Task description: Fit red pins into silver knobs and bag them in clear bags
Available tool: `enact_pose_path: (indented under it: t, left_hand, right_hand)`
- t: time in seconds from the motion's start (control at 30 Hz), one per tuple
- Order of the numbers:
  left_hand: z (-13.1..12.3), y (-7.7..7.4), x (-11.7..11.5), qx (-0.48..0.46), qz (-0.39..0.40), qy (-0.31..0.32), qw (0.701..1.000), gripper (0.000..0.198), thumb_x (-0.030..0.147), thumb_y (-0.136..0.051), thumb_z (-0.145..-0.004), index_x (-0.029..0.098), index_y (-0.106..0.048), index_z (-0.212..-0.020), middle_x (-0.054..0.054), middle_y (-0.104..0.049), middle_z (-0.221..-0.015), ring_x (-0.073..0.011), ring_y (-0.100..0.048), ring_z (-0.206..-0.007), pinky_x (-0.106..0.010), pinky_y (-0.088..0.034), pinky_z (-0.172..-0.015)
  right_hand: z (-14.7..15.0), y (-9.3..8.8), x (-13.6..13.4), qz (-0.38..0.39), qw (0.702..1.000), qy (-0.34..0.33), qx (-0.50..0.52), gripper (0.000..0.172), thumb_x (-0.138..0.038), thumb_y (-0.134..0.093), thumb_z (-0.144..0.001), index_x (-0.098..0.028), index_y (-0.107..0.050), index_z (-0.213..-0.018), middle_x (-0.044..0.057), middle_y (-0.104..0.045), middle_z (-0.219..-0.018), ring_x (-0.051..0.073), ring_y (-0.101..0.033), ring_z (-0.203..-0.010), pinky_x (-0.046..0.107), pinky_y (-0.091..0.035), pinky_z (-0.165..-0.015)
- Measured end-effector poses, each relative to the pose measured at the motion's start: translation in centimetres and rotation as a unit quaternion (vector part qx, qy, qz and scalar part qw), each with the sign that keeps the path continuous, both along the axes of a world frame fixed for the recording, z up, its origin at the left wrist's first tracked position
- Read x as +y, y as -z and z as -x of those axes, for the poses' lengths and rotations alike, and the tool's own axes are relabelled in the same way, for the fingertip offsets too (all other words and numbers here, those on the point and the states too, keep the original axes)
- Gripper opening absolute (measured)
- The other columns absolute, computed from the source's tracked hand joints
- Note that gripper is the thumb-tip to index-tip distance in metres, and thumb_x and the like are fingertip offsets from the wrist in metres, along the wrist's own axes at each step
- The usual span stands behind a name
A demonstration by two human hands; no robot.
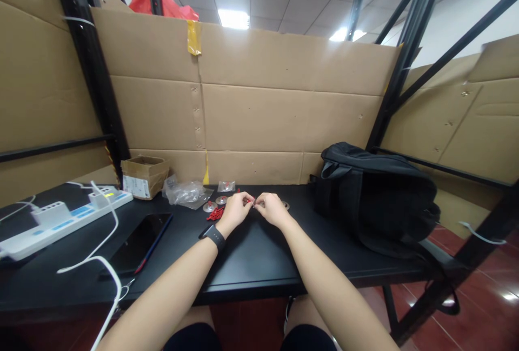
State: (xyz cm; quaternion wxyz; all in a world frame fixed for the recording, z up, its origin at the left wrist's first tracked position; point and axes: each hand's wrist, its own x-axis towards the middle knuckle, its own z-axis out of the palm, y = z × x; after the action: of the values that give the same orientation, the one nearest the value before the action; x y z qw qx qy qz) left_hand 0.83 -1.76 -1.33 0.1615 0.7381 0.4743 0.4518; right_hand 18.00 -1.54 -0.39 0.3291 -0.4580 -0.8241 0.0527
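Note:
My left hand (237, 209), with a dark watch on its wrist, and my right hand (272, 209) meet above the black table (253, 264). Thumb and fingers of both are pinched together around something tiny between them, too small to make out. Just left of my left hand lies a pile of small red parts (214, 214). Beside it sit a round silvery disc with a red centre (210, 206) and a similar disc (221, 200). A small clear packet (226, 186) with something red inside lies farther back. Another round piece (286, 205) is partly hidden behind my right hand.
A black backpack (373, 199) takes up the table's right side. Leftward are a crumpled clear plastic bag (186, 193), an open cardboard box (146, 178), a dark tablet-like device (138, 245) and a white power strip (65, 224) with a cable. Cardboard panels (259, 118) wall the back.

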Motion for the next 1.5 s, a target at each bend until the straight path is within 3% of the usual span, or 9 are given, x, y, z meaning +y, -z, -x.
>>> enact_pose_path:
  t: [0.27, 0.5, 0.83, 0.97, 1.1, 1.2, 1.33, 1.5]
  left_hand:
    - [-0.6, -0.3, -0.8, 0.042, -0.038, -0.032, 0.998, 0.015, 0.011, -0.061, -0.081, 0.019, -0.073, -0.084, -0.005, -0.076, -0.084, -0.0191, -0.07, -0.077, -0.03, -0.052, -0.077]
    - [-0.6, -0.3, -0.8, 0.03, -0.034, -0.038, 0.998, 0.013, 0.012, -0.061, -0.082, 0.019, -0.072, -0.085, -0.005, -0.076, -0.085, -0.0199, -0.07, -0.078, -0.031, -0.053, -0.078]
    - [-0.3, 1.2, 1.5, -0.146, 0.025, 0.047, 0.988, 0.011, 0.016, -0.063, -0.08, 0.016, -0.07, -0.088, -0.008, -0.076, -0.089, -0.0183, -0.072, -0.081, -0.031, -0.057, -0.081]
    - [-0.1, 1.4, 2.0, -0.216, 0.044, 0.048, 0.974, 0.015, 0.026, -0.069, -0.078, 0.014, -0.069, -0.088, -0.01, -0.075, -0.087, -0.0198, -0.072, -0.079, -0.033, -0.057, -0.078]
    - [0.1, 1.0, 1.8, -0.276, 0.06, 0.045, 0.958, 0.029, 0.038, -0.073, -0.075, 0.013, -0.07, -0.089, -0.011, -0.075, -0.089, -0.0213, -0.072, -0.082, -0.034, -0.057, -0.078]
    - [0.0, 0.8, 1.6, -0.286, 0.066, 0.064, 0.954, 0.037, 0.045, -0.073, -0.075, 0.012, -0.07, -0.09, -0.012, -0.075, -0.09, -0.0218, -0.071, -0.083, -0.034, -0.056, -0.078]
    - [-0.3, 0.7, 1.5, -0.281, 0.063, 0.088, 0.953, 0.043, 0.05, -0.071, -0.076, 0.011, -0.07, -0.093, -0.013, -0.075, -0.092, -0.0215, -0.07, -0.083, -0.033, -0.055, -0.078]
    - [-0.3, 0.6, 1.4, -0.232, 0.037, 0.091, 0.968, 0.041, 0.05, -0.065, -0.082, 0.012, -0.071, -0.094, -0.011, -0.075, -0.092, -0.021, -0.069, -0.083, -0.032, -0.054, -0.078]
  right_hand:
    - [0.2, 0.0, 0.1, -0.007, 1.0, 0.014, 0.003, 0.014, -0.015, -0.064, -0.077, -0.021, -0.077, -0.076, 0.006, -0.076, -0.084, 0.019, -0.068, -0.075, 0.026, -0.048, -0.072]
    - [0.3, 0.3, 0.3, -0.007, 0.997, 0.003, 0.081, 0.01, -0.016, -0.066, -0.071, -0.019, -0.075, -0.072, 0.005, -0.076, -0.08, 0.017, -0.068, -0.071, 0.024, -0.048, -0.066]
    - [0.3, -0.1, 0.1, 0.064, 0.98, 0.0, 0.19, 0.008, -0.023, -0.066, -0.073, -0.017, -0.072, -0.07, 0.001, -0.067, -0.052, 0.017, -0.068, -0.054, 0.024, -0.05, -0.059]
    - [0.4, 0.1, 0.2, 0.101, 0.957, -0.047, 0.268, 0.015, -0.031, -0.068, -0.077, -0.016, -0.072, -0.077, 0.005, -0.075, -0.071, 0.02, -0.073, -0.067, 0.027, -0.056, -0.065]
    - [0.7, 0.3, 0.5, 0.146, 0.917, -0.12, 0.35, 0.038, -0.038, -0.081, -0.067, -0.016, -0.072, -0.097, 0.009, -0.076, -0.095, 0.025, -0.075, -0.084, 0.034, -0.06, -0.074]
    - [0.9, 0.3, 0.6, 0.144, 0.905, -0.126, 0.379, 0.042, -0.04, -0.084, -0.064, -0.016, -0.072, -0.097, 0.011, -0.075, -0.104, 0.025, -0.075, -0.083, 0.035, -0.061, -0.075]
    - [0.9, 0.1, 0.4, 0.13, 0.903, -0.123, 0.391, 0.045, -0.041, -0.084, -0.065, -0.017, -0.072, -0.102, 0.011, -0.074, -0.107, 0.023, -0.075, -0.083, 0.035, -0.061, -0.076]
    - [0.9, -0.1, 0.1, 0.166, 0.887, -0.134, 0.409, 0.053, -0.046, -0.084, -0.064, -0.016, -0.074, -0.106, 0.011, -0.077, -0.097, 0.025, -0.075, -0.081, 0.036, -0.061, -0.072]
